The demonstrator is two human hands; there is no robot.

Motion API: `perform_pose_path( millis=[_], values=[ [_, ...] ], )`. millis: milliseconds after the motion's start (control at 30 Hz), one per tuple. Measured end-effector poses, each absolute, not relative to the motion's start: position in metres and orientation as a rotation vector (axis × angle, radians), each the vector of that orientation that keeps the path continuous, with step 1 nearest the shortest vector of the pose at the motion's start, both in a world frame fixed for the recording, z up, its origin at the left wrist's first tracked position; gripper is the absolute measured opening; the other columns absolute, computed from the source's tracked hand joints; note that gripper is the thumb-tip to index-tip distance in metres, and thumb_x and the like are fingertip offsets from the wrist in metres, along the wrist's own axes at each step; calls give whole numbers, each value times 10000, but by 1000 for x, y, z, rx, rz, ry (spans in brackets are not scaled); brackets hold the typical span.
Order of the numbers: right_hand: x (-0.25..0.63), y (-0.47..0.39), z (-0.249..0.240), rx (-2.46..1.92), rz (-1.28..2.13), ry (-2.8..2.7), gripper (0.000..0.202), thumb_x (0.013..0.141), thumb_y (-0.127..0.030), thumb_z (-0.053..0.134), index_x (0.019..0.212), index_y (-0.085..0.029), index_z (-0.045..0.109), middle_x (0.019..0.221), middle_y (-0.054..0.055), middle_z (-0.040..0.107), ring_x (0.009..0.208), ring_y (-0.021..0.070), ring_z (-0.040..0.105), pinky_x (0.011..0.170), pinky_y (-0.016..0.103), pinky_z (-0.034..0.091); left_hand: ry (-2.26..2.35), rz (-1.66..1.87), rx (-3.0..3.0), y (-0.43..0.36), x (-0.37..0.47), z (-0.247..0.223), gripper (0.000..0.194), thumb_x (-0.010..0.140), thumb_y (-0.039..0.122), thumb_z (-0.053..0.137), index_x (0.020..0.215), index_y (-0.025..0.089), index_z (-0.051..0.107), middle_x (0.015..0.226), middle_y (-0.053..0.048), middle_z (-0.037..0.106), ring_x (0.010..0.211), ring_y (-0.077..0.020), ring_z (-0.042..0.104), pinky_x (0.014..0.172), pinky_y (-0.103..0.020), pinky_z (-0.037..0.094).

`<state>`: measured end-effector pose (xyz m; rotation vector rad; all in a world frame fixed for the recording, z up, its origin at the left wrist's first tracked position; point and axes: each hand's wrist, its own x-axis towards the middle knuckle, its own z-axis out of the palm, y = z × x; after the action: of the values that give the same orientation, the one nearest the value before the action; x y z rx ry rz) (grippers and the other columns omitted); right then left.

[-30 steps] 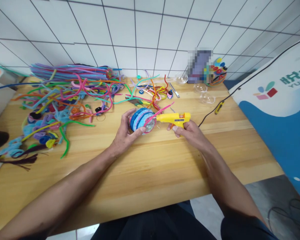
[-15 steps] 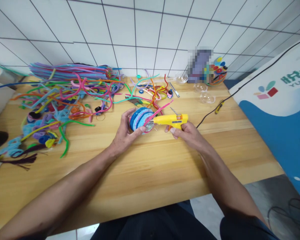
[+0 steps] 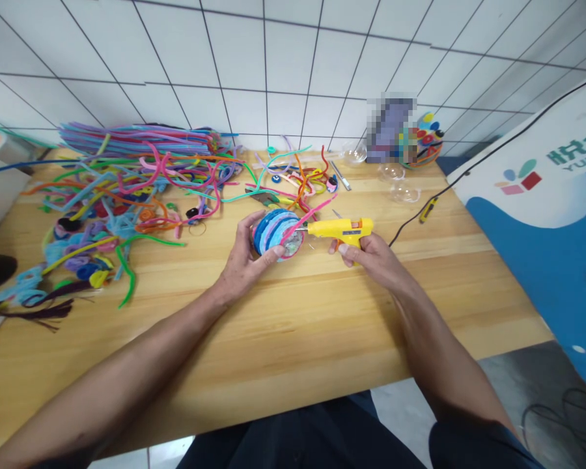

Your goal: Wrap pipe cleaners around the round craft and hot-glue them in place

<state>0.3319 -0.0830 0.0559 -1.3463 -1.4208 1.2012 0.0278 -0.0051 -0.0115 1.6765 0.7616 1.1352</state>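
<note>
The ball (image 3: 269, 233), banded in blues and purple, is near the centre of the frame, above the table (image 3: 293, 339). The left hand (image 3: 241, 264) grasps it from its left side, with the thumb on the near edge. The right hand (image 3: 378, 260) is closed around the handle of the glue gun (image 3: 339, 228); whether a finger presses the trigger, one cannot tell. The nozzle (image 3: 301, 228) is at the ball's grey end, beside the pink stem (image 3: 322, 207), whose free end points to the upper right.

The step in hand appears to be putting glue where this stem meets the ball, though no fresh glue can be made out. The next move seems to call for a steady ball, a nozzle kept close to the stem, and fingers away from the hot tip. Many stems (image 3: 137, 140) lie at the upper left.
</note>
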Motion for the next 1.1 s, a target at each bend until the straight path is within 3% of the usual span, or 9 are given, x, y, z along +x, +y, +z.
perform_pose_path(
  millis=[333,467,700,1100],
  values=[
    [325,-83,53,-1326,1218,-1408,368,944,-562,850,1019,-207,792,1019,81,830,673,132,538,623,306,475,758,1127,1670,-6,28,-10,851,982,676,866,1613,309,431,1656,-153,596,1471,-337,681,1265,-567,587],
    [322,-84,54,-1320,1234,-1422,393,945,-595,848,977,-207,797,946,57,786,678,135,529,629,304,478,749,1118,1672,-6,28,-10,853,984,671,865,1616,308,421,1647,-153,602,1465,-338,686,1261,-559,590],
    [318,-88,52,-1331,1283,-1477,429,953,-627,835,1045,-208,843,973,64,800,757,165,594,671,302,510,756,1123,1678,-5,28,-13,863,979,665,874,1632,317,430,1651,-151,591,1474,-340,674,1271,-574,581],
    [318,-88,57,-1340,1285,-1481,389,943,-613,838,944,-226,799,910,53,768,774,183,609,672,310,514,764,1151,1678,-5,29,-16,880,954,676,894,1629,318,457,1686,-162,574,1534,-361,634,1330,-612,532]
  ],
)
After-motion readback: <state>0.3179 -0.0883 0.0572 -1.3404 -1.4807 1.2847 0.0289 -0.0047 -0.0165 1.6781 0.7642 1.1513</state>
